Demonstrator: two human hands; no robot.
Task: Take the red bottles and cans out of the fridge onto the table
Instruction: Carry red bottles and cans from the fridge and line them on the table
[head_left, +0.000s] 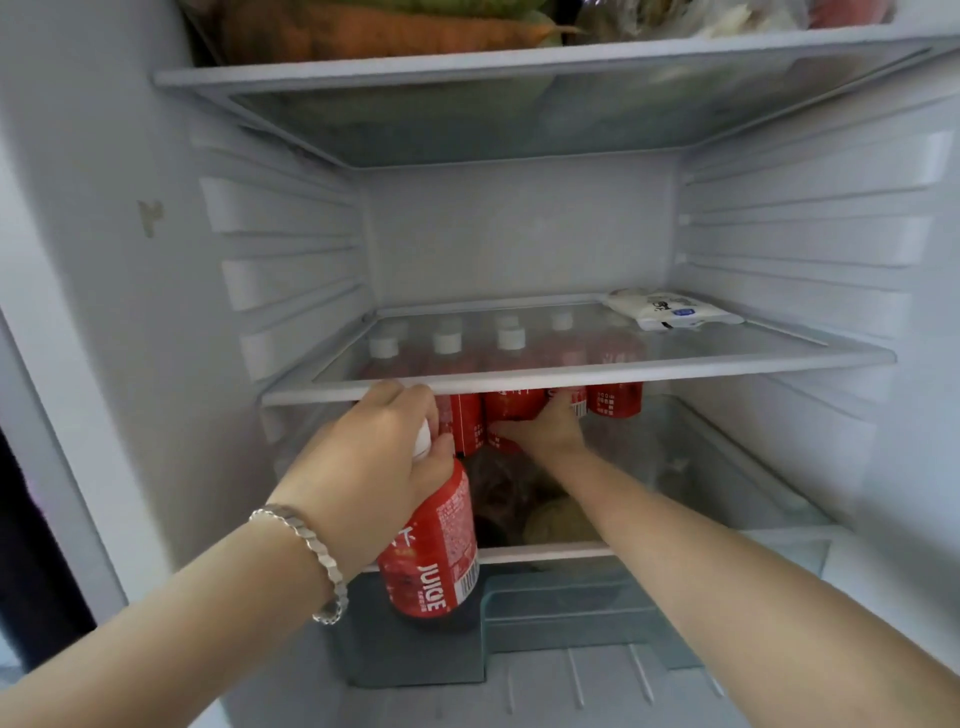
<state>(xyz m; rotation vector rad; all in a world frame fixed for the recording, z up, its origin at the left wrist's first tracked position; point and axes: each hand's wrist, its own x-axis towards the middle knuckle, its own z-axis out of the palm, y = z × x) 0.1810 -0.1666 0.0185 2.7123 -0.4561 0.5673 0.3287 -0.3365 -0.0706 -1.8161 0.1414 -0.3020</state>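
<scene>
Head view: juice bottle (431, 551) near-vertical, cap (422, 442) uppermost

Red white-capped juice bottles (511, 415), shelved

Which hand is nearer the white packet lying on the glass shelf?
Right. The right hand grips a red bottle under the glass shelf, below-left of the white packet; the left hand is farther left, gripping a juice bottle.

Low glass shelf (675, 365) caps bottles (511, 411) (tight clearance).
</scene>
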